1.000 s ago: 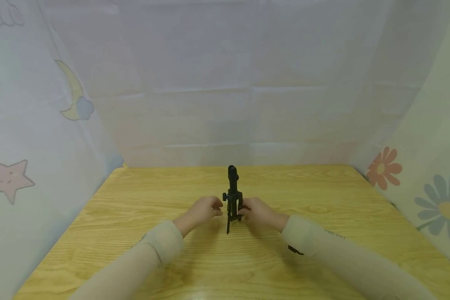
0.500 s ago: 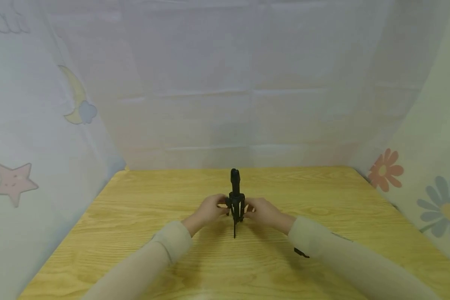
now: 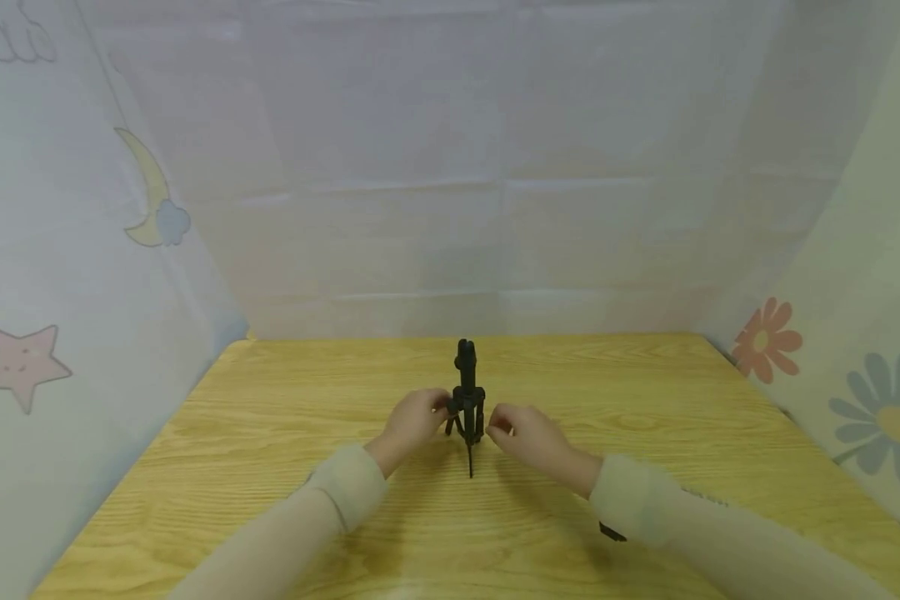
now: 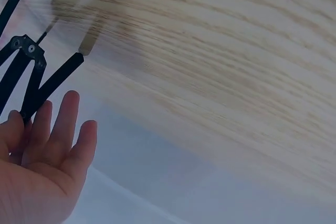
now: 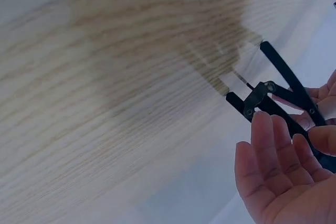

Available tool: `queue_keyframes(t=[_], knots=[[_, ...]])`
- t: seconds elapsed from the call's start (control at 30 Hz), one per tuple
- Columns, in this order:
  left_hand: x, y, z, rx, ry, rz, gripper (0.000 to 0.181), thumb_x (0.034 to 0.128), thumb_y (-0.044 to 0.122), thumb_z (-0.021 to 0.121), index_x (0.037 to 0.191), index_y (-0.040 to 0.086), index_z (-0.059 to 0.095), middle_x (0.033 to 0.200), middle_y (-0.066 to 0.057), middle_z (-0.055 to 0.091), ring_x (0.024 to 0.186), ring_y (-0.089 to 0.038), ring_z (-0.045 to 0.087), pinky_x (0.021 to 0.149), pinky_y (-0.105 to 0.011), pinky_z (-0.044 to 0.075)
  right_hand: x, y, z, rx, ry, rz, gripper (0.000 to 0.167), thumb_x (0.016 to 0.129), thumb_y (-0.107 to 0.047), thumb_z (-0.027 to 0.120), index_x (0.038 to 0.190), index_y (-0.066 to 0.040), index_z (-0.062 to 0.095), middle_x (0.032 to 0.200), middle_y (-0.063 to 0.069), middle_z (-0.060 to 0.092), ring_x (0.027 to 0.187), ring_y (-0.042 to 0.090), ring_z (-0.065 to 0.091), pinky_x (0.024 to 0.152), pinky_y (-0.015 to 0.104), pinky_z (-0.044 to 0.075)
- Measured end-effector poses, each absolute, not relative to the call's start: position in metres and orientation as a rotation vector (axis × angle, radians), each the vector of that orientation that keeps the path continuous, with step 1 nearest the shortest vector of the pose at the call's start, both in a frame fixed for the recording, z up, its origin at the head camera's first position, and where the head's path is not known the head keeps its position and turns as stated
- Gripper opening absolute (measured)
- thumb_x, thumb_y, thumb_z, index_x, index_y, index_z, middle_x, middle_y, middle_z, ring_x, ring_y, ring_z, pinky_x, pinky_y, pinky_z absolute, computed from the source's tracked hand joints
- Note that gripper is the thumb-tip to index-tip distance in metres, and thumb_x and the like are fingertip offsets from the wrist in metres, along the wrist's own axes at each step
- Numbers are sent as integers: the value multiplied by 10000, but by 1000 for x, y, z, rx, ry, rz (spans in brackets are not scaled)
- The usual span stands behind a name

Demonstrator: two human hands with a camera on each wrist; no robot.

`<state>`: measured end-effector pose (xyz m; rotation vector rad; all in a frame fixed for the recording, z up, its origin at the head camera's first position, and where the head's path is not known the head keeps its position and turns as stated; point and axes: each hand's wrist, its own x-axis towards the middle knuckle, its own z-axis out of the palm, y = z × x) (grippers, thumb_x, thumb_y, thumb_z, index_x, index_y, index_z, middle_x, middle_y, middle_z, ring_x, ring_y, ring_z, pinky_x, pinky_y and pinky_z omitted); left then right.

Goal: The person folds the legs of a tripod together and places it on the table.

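A small black tripod stands upright on the wooden table with its legs partly spread. One leg points toward me. My left hand is at its left side; in the left wrist view, the thumb and forefinger pinch the upper part of a leg, while the other fingers are extended. Just right of the tripod, my right hand holds nothing, its fingers loosely bent and a small gap away. The right wrist view shows this hand palm up in front of the tripod's legs, hiding part of them.
The wood-grain table reaches back to a pale creased sheet. Printed sheets with a star and flowers flank it. A small dark piece shows below the right sleeve.
The tripod has turned, so one leg now faces me and another shows at left. My left hand has come in to hold it. My right hand has let go and drawn back slightly right.
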<state>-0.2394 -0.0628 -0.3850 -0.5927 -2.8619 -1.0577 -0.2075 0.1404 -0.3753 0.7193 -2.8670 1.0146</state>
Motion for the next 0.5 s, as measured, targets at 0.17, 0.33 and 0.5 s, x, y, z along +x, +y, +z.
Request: queue_keyframes(t=[0.17,0.33,0.5], knots=[[-234,-61,-384,-574,-2865,-913,100,942,135,646,923,68,717,884,-34,710,783,-178,647,689,-353,525,-203,138,-379,724,-2913,973,88,923,-145,661,866,-78,663,756,-44,597,602,95,489,540,277,436],[-227,-59,-380,-541,-2893,-858,108,941,160,650,890,90,715,811,4,685,650,-108,565,580,-293,465,-203,137,-382,722,-2931,883,87,886,-72,690,805,-86,661,734,-37,613,626,95,528,566,293,461],[-221,-58,-379,-537,-2908,-819,135,940,184,653,850,89,689,741,20,635,574,-91,505,515,-265,429,-205,137,-383,670,-2947,870,101,873,-19,681,788,-74,674,744,-15,649,646,99,562,587,304,486]])
